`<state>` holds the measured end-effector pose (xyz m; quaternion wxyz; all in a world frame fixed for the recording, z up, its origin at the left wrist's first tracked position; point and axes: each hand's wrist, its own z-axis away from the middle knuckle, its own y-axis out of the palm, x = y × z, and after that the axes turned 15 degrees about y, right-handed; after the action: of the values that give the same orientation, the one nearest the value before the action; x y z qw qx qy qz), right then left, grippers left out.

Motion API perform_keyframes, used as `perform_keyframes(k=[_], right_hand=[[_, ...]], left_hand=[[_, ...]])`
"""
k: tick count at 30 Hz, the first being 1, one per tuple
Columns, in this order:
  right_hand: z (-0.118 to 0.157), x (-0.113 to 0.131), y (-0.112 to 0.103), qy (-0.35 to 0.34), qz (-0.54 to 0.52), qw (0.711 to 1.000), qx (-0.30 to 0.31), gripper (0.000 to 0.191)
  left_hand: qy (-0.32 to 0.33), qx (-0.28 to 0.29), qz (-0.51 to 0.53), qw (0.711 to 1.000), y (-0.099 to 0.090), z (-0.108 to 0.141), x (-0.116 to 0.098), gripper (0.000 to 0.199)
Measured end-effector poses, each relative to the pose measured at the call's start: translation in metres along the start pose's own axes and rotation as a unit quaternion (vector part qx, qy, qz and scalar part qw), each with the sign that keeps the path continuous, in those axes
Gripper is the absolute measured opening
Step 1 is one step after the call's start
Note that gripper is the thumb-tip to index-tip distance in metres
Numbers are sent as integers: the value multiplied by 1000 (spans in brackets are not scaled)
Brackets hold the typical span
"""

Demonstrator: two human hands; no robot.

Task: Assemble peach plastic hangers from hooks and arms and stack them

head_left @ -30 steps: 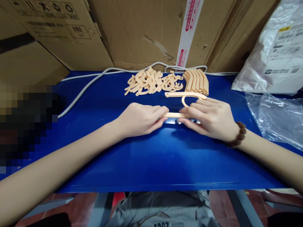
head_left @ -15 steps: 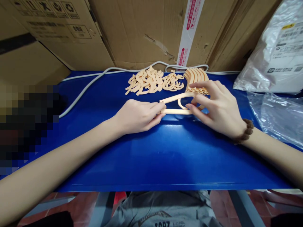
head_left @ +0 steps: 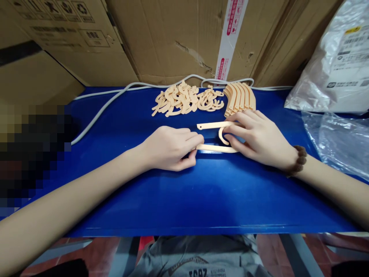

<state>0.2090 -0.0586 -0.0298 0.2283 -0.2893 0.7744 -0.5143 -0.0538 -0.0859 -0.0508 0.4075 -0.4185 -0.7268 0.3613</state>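
Clamped on the left end of the lower strip (head_left: 217, 148) at the frame's centre, the left hand (head_left: 175, 148) leaves the upper strip's (head_left: 211, 125) left end free. The strips have just spread wider apart, so the joint seems pliable; rightward, the right hand (head_left: 256, 134) grips the upper strip beside the curved hook (head_left: 221, 135).

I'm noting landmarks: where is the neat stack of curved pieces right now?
In the head view, the stack of curved pieces stands right of centre on the blue table, beside the loose pile and just beyond the right hand.
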Motion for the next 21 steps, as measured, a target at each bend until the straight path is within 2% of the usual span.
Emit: perform_keyframes(k=[8, 14, 21], right_hand=[[0, -5, 4, -21, 68, 997, -42, 24], [0, -6, 2, -14, 76, 996, -36, 25], [0, -6, 4, 4, 97, 995, 7, 29]], left_hand=[[42, 41, 43, 997, -5, -1, 2, 12], [46, 50, 103, 992, -5, -2, 3, 14], [51, 72, 132, 987, -7, -1, 6, 23]])
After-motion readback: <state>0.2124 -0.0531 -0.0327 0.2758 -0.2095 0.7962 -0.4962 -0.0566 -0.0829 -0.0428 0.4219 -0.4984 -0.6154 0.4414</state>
